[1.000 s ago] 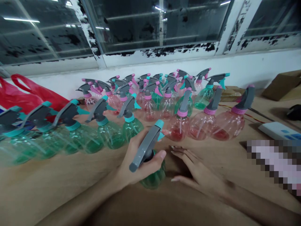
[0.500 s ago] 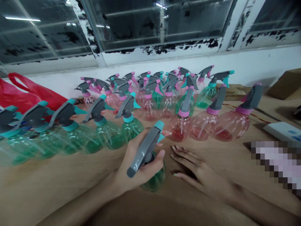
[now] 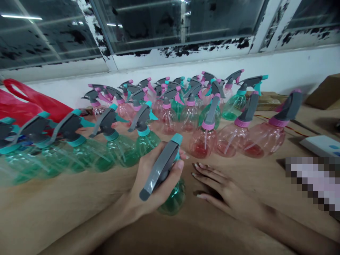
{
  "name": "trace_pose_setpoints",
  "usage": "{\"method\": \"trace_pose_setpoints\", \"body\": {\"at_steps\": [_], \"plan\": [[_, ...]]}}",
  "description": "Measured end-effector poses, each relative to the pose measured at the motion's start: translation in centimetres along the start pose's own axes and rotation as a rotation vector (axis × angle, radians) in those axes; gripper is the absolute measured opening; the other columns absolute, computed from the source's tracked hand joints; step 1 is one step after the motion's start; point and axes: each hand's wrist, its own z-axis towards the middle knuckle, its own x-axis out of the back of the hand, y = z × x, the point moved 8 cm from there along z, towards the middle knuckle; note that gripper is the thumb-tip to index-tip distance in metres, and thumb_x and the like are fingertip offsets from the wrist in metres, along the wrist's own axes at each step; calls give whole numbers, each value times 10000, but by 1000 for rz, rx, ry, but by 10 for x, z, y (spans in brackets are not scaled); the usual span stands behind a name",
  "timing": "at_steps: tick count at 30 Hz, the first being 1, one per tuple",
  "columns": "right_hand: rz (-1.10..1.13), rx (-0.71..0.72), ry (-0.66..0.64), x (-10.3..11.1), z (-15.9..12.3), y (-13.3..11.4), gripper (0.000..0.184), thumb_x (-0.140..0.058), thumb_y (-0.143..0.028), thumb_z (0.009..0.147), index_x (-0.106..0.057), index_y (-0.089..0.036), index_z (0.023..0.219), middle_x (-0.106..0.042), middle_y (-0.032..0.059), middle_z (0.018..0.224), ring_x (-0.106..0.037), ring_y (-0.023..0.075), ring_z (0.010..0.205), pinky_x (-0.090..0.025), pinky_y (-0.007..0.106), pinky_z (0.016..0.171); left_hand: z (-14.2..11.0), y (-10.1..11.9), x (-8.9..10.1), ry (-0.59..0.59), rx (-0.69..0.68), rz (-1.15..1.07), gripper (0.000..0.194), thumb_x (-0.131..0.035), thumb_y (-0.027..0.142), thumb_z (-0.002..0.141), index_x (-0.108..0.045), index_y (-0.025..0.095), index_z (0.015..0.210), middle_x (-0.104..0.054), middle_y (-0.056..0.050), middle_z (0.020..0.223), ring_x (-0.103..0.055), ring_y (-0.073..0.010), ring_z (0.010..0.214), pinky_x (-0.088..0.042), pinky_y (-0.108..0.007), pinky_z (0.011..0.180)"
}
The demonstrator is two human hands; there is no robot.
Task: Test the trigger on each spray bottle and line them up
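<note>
My left hand [image 3: 148, 173] is closed around the neck of a green spray bottle [image 3: 174, 198] with a grey and teal trigger head, upright on the wooden table. Beside it, my right hand [image 3: 220, 184] lies palm down on the tabletop, fingers stretched and holding nothing. A row of green spray bottles [image 3: 123, 152] with teal collars runs off to the left of my left hand. Just beyond my right hand stand three pink spray bottles [image 3: 203, 143] with pink collars, their heads pointing away from me.
Behind is a cluster of several pink and green spray bottles [image 3: 168, 118] near the white wall. A red plastic bag [image 3: 39, 106] lies at the left. At the right are a cardboard box [image 3: 325, 92], a white box [image 3: 320, 145], wires and a blurred-out item [image 3: 313, 182].
The view has shifted slightly. My left hand keeps its hold on the green spray bottle, its fingers drawn slightly closer around the neck. My right hand stays flat on the table.
</note>
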Motion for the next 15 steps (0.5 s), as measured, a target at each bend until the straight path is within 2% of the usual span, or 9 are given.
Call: {"method": "trace_pose_setpoints", "body": {"at_steps": [5, 10, 13, 15], "plan": [[13, 8, 20, 1, 0, 0, 504, -501, -410, 884, -412, -258, 1357, -418, 34, 1421, -354, 237, 1313, -362, 457, 1058, 2, 1, 1, -52, -41, -23, 66, -480, 234, 823, -547, 235, 825, -624, 4, 805, -629, -161, 743, -526, -266, 672], [17, 5, 39, 2, -1, -1, 518, -504, -415, 882, -398, -259, 1364, -432, 36, 1411, -365, 237, 1307, -368, 463, 1053, 4, -8, -3, -121, 12, -87, 163, -499, 312, 800, -548, 256, 945, -585, 22, 671, -587, -167, 591, -516, -284, 571], [8, -4, 28, 2, 0, -2, 512, -496, -424, 884, -404, -257, 1360, -426, 31, 1416, -358, 233, 1311, -369, 461, 1053, 2, -13, -3, -83, 38, -136, 235, -532, 290, 738, -529, 256, 970, -608, 11, 720, -585, -164, 600, -504, -266, 548], [1, -8, 19, 2, 0, -2, 506, -483, -424, 891, -406, -248, 1359, -420, 32, 1420, -351, 228, 1315, -365, 457, 1056, 0, -15, -5, -85, 51, -135, 268, -526, 259, 711, -535, 257, 979, -623, 11, 726, -540, -137, 507, -468, -247, 476]]}}
